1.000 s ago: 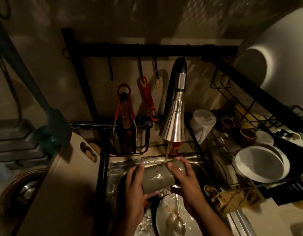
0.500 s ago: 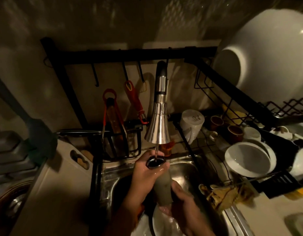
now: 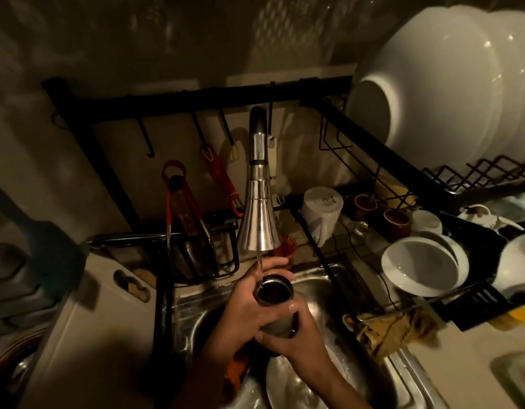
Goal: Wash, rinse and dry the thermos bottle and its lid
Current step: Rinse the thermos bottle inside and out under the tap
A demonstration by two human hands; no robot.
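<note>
Thermos bottle: showing a dark interior, a silvery metal rim and a pale grey-green body.
Faucet head: gleaming chrome, with a black neck above.
Sink: reflecting as bare steel.
Dish rack: appearing black throughout.
Large bowl: reading plain white, unpatterned.
Mug: showing white with a small dark mark on its base.
Small cups: appearing brown.
Tongs: showing red-orange.
Rag: looking yellowish with dark stains.

thermos bottle upright under faucet stream | left hand, right hand grip it | over sink
</note>
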